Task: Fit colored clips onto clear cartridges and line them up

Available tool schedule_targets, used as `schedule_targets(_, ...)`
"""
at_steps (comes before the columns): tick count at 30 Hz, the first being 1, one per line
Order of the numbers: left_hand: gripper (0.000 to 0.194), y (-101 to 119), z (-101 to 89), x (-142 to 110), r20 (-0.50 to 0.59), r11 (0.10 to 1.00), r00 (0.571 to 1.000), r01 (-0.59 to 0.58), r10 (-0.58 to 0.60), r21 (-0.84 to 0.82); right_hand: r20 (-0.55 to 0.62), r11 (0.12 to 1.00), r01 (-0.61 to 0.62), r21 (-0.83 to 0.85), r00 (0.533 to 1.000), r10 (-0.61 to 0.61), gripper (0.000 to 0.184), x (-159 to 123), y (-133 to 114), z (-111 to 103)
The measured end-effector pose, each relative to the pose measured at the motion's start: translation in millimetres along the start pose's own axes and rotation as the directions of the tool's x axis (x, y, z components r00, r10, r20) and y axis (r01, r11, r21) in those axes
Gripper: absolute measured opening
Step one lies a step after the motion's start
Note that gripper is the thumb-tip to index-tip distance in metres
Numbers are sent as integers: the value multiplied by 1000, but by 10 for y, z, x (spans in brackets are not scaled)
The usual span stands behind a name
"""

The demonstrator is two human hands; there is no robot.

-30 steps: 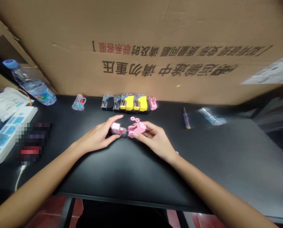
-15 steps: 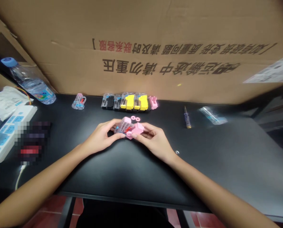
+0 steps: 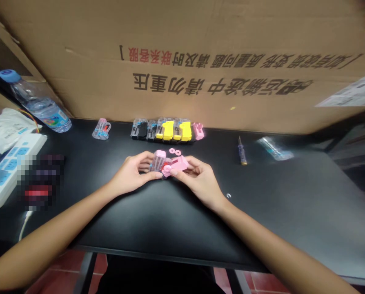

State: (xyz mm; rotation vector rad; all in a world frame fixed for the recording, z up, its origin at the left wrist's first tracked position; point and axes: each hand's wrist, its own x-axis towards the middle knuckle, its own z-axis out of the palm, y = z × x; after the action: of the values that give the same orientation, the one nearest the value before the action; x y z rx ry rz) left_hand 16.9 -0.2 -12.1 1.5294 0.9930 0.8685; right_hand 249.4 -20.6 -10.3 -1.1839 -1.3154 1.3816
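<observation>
My left hand [image 3: 136, 169] is closed on a clear plastic toy body [image 3: 158, 163] with a pink cap and a red part inside. In my right hand [image 3: 197, 173] is a pink plastic shell [image 3: 180, 163], gripped between thumb and fingers. The two pieces meet in front of me, with a round pink disc [image 3: 167, 168] by the right thumb tip. Whether the pieces are joined I cannot tell. Just beyond them two pink rings [image 3: 174, 152] lie on the black table [image 3: 158, 220].
Behind stands a row of clear toys with black and yellow parts [image 3: 168, 130], ending in a pink piece [image 3: 198, 130]. Another clear toy [image 3: 102, 129] is to their left. A screwdriver [image 3: 241, 151] and a plastic packet [image 3: 274, 148] lie right; a bottle [image 3: 44, 108] and power strip [image 3: 17, 169] left.
The pink shell has turned and shifted slightly up and to the right. The clear body has tipped more upright in my left hand, and the two stay close together.
</observation>
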Motion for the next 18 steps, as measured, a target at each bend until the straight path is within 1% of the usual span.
schedule_targets(3,42,2,13,-8,-8,1000,1000,5,-5,-10,-6,1000,8,11,1000,-8,44,-8,5,9)
schedule_targets(10,44,-13,20,-28,-6,999,999,-43,43,21,8,1000,1,9,1000,-1,42,-13,-7,-20)
schedule_targets(13,43,-19,24,-25,-18,999,999,-29,29,13,22,1000,-5,11,1000,5,43,0,-11,-38)
schedule_targets(18,43,-32,44,-19,-59,1000,998,-6,5,-13,8,999,-8,40,1000,7,42,5,11,-29)
